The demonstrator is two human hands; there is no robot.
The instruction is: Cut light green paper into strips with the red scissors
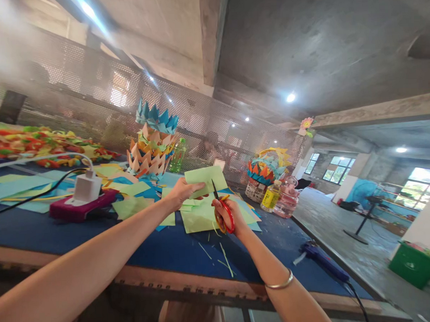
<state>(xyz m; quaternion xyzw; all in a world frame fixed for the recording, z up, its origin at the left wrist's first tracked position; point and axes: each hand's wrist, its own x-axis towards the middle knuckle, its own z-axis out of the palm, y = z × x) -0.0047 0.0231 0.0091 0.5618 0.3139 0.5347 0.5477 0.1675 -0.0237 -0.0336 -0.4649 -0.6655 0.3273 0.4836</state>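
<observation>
Pale green rectangular paper sheet [205, 174] held up above the dark blue surface [162, 253], pinched near its lower left corner in the fingers of the left hand [182, 191]. Narrow grip there, with the thumb across the front of the paper. Scissors with red and yellow handles [233, 222] in the fingers of the right hand [238, 214], curled around the loops; dark blades pointing up, overlapping the lower right part of the sheet in view. Cannot tell the gap between the blades. Silver metal bangle [280, 282] on the right forearm.

Directly beneath, overlapping loose sheets of light green and blue paper [203, 221], and nearer the front edge, thin pale green paper offcuts [226, 260]. To the left, a magenta power strip [81, 208] bearing a white square plug adapter [86, 188]. Behind the left hand, a tiered stack of blue, peach and orange pointed paper rings [152, 149] just beside a green plastic bottle [178, 155]. To the right, a paper basket with orange and blue petals and a yellow arched handle [260, 174], near a clear bottle with a yellow label [270, 196] and a pink-tinted clear plastic jug [287, 198]. Close to the right edge, a dark blue glue gun [326, 260], well apart from both hands
</observation>
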